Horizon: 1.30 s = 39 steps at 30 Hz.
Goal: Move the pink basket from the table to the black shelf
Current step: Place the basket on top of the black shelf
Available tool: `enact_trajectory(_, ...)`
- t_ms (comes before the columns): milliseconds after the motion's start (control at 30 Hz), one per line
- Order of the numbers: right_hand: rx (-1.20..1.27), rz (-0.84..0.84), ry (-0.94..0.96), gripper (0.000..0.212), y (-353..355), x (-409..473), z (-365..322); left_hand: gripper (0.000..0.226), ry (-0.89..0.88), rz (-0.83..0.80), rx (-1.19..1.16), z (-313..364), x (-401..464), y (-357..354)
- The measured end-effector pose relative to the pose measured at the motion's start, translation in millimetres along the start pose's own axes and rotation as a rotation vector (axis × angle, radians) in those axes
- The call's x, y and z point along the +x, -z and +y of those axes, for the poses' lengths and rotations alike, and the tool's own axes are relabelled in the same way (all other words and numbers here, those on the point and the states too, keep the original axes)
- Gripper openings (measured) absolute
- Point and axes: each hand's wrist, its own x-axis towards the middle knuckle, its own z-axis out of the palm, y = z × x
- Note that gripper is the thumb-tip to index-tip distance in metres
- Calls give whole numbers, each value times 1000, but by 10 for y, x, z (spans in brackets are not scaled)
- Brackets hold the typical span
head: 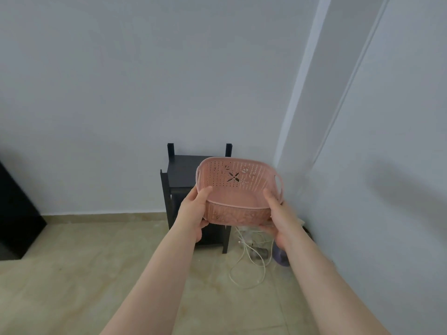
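I hold the pink basket (238,189) in the air with both hands; it is empty, perforated, with a flower cut-out and side handles. My left hand (193,211) grips its near left corner, thumb over the rim. On the near right corner, my right hand (280,218) grips the same way. The basket hovers in front of and slightly above the black shelf (180,171), a small dark stand against the white wall. It hides the right part of the shelf's top board.
White cables (244,269) and a dark small object (260,253) lie tangled on the tiled floor right of the shelf, next to something purple (280,258). A dark piece of furniture (17,213) stands at the left edge. A white wall corner juts out on the right.
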Motion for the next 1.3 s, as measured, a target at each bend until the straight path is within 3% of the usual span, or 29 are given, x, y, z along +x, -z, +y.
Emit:
enact_trajectory(400, -72, -80, -47, 61, -689, 1532, -287, 51, 9, 75, 8, 486, 1454, 47)
enact_trajectory(700, -171, -98, -10, 64, -1165, 3072, -562, 44, -25, 129, -86, 776, 2724, -145)
enact_trajectory(1067, -281, -173, -90, 34, -1624, 4652, -301, 53, 46, 217, -127, 423, 4082, -70)
enact_trajectory(1300, -274, -212, -124, 37, -1862, 5283, 79, 56, 55, 182, -136, 117, 4653, 132)
